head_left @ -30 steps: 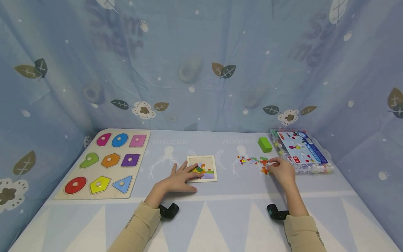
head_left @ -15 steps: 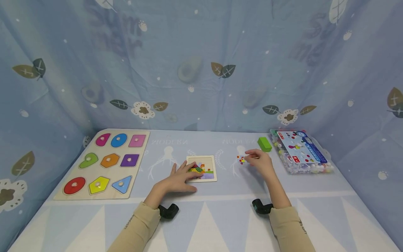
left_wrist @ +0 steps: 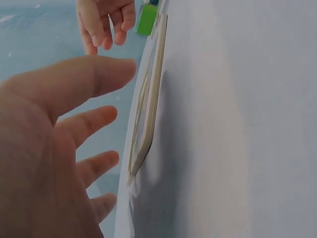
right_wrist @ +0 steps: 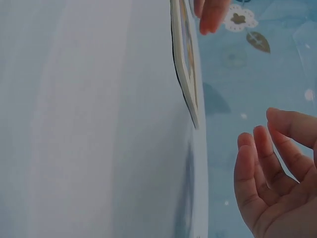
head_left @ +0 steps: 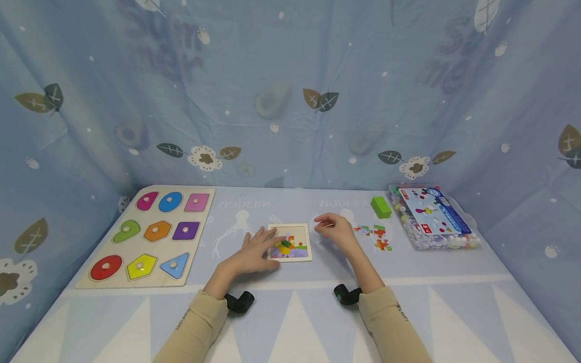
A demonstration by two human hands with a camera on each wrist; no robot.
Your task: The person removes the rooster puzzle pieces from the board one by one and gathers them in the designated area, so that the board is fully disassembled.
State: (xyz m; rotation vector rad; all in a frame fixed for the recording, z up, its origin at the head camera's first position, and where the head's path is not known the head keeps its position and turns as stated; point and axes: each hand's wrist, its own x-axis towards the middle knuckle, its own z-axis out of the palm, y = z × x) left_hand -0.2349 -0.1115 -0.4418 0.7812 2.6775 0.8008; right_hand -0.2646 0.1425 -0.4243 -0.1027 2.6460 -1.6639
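Right hand swings from the loose pieces to the puzzle frame

The right hand (head_left: 337,229) has left the scattered puzzle pieces (head_left: 373,235) near the green block (head_left: 381,207) and moved leftward, now hovering just beside the right edge of the small puzzle frame (head_left: 300,256), fingers loosely curled; the pieces it covered lie uncovered again; the left hand (head_left: 252,252) has edged slightly along the frame's left side.

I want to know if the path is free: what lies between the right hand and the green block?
In the head view, loose puzzle pieces lie on the table between the right hand and the green block, nearer the block's side.
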